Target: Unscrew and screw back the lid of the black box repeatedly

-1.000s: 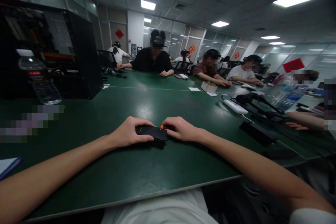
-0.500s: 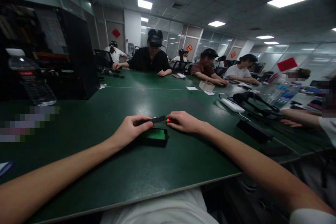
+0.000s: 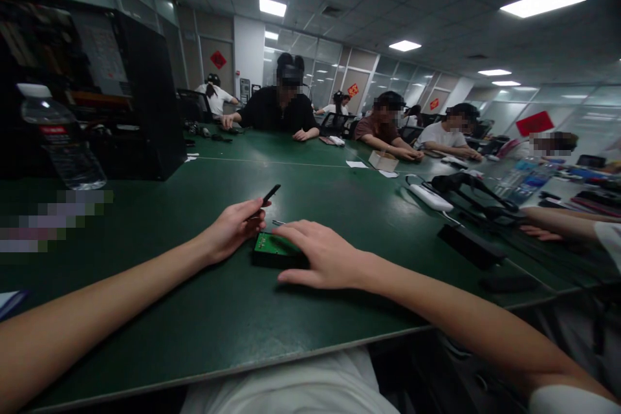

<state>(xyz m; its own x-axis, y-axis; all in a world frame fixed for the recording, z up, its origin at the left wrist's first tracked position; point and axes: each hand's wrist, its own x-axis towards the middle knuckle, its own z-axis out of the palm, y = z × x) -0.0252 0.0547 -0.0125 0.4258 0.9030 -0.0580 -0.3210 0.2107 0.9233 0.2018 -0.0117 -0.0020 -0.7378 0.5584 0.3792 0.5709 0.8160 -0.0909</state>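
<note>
My left hand (image 3: 237,223) is closed on a thin black cover (image 3: 270,194), raised and tilted above the table. Below and right of it sits a small open black case (image 3: 272,260) with a green circuit board (image 3: 272,243) inside. My right hand (image 3: 323,252) spans the case's right end, fingers over the board and thumb apart on the near side. Whether it presses on the case I cannot tell. A thin metal shaft (image 3: 278,222) shows just beyond the right fingers; its other end is hidden behind the hand.
A water bottle (image 3: 63,142) and a black computer case (image 3: 145,97) stand at the left. At the right lie a white power strip (image 3: 429,197), cables and a long black block (image 3: 470,246). Several people sit around the green table (image 3: 213,310), with a small cardboard box (image 3: 383,160) farther back.
My left hand has lifted the black cover up and left, tilting it. My right hand has come away from the orange-ended tool and spread over the case.
</note>
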